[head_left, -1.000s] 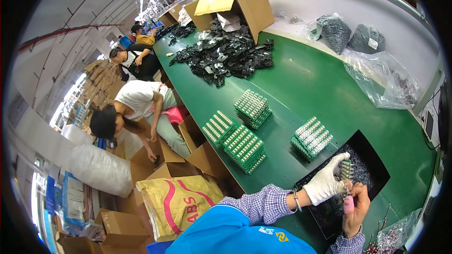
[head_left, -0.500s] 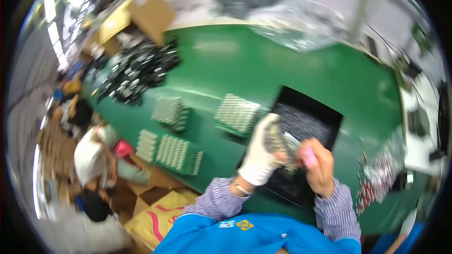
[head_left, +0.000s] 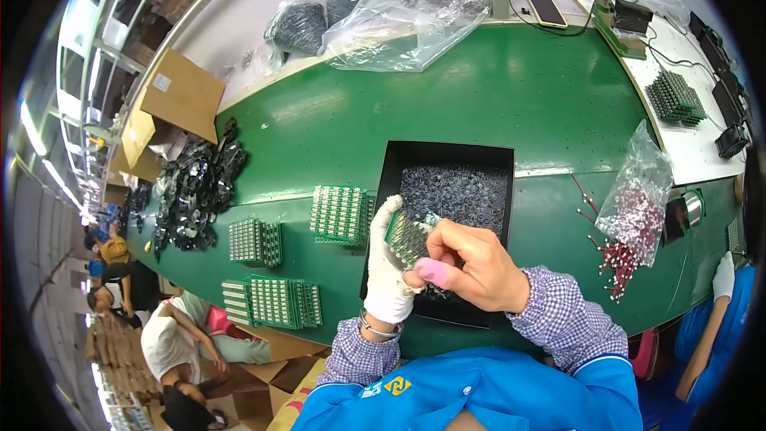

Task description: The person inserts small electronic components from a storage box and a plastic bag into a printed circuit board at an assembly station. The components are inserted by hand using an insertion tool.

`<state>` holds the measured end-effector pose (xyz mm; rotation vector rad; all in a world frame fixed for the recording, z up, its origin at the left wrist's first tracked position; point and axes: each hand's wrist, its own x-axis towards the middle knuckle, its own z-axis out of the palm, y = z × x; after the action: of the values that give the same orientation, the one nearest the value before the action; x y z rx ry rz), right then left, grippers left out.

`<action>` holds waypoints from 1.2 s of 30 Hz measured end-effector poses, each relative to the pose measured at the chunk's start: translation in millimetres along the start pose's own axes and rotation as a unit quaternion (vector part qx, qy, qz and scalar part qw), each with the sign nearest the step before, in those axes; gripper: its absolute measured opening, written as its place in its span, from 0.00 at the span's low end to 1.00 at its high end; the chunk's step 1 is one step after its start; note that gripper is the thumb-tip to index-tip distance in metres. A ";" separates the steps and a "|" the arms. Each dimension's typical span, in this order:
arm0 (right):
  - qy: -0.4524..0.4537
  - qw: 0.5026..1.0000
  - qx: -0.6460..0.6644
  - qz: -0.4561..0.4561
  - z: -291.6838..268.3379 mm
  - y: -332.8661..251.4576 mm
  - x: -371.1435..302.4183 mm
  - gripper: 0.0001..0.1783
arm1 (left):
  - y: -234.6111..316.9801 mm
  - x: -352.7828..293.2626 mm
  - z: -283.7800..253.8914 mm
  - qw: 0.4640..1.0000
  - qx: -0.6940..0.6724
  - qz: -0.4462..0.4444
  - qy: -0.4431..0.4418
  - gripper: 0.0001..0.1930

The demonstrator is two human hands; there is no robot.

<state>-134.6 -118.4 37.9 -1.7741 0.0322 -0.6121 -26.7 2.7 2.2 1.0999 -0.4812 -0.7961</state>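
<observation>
Above the black tray [head_left: 455,152], a small green circuit board [head_left: 407,241] is held tilted, its face studded with close rows of pale, metallic-looking parts. It is clamped in the fingers of the left hand [head_left: 387,267], which is covered by a white glove [head_left: 388,295]. The right hand [head_left: 475,266] is placed against the near side, its fingers curled; whether anything is pinched cannot be told. The thumb is sheathed in a pink cover [head_left: 433,272]. A yellow emblem [head_left: 397,385] is borne by the blue jacket [head_left: 511,387]. Block-shaped stacks of boards [head_left: 339,211] are set on the glossy green tabletop [head_left: 558,104].
</observation>
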 end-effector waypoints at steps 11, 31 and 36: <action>0.027 0.999 0.002 0.022 -8.4 4.0 8.7 0.10 | 9.9 5.5 -4.3 0.970 -0.186 -0.157 -0.024 0.43; -0.041 0.983 -0.159 -0.080 0.9 0.8 5.8 0.03 | 3.5 -3.3 10.5 0.900 -0.254 -0.352 -0.046 0.42; -0.040 0.985 -0.144 -0.088 4.3 8.5 7.2 0.03 | 13.9 -2.0 10.3 0.900 -0.242 -0.358 -0.062 0.44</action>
<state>-124.1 -119.5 32.2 -2.0973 -0.0962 -0.6887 -30.6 1.3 19.2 0.7431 0.0544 -1.5462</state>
